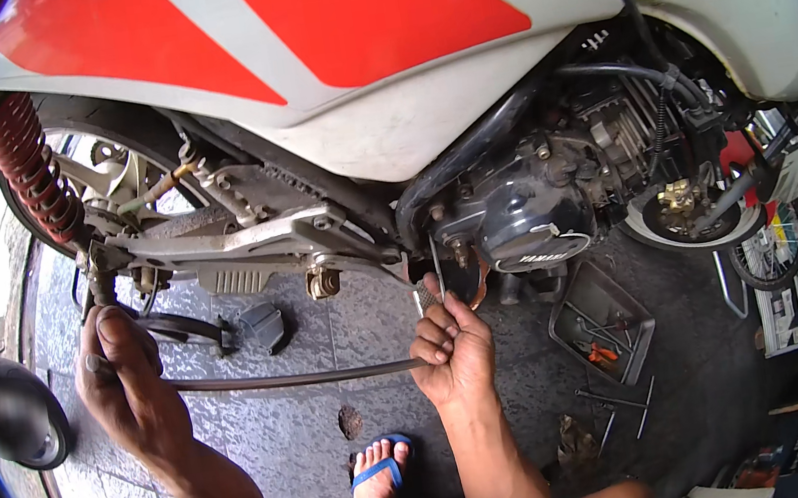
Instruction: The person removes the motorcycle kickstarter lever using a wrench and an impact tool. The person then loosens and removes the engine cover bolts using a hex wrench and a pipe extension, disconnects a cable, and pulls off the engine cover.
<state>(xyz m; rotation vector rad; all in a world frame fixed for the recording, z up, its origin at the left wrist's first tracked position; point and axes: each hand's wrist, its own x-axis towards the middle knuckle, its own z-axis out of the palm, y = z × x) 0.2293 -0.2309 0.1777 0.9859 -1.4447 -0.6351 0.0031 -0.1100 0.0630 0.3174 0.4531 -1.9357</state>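
Note:
A long thin dark bar [295,376] runs level between my two hands, below a red and white motorcycle [345,145]. My left hand [128,375] is closed around its left end, just under the foot of the red coil shock absorber [30,166]. A small round metal end shows between those fingers. My right hand [454,347] has curled fingers at the bar's right end, close under the black engine cover [527,222]. A thin metal piece [437,262] rises just above its fingertips; I cannot tell whether they touch it.
A grey metal tray [644,366] with loose tools and orange-handled pliers [602,353] lies on the tiled floor at right. T-handled wrenches [621,403] lie nearer me. A dark block [265,327] sits under the swingarm [247,241]. My blue-sandalled foot [377,479] is below.

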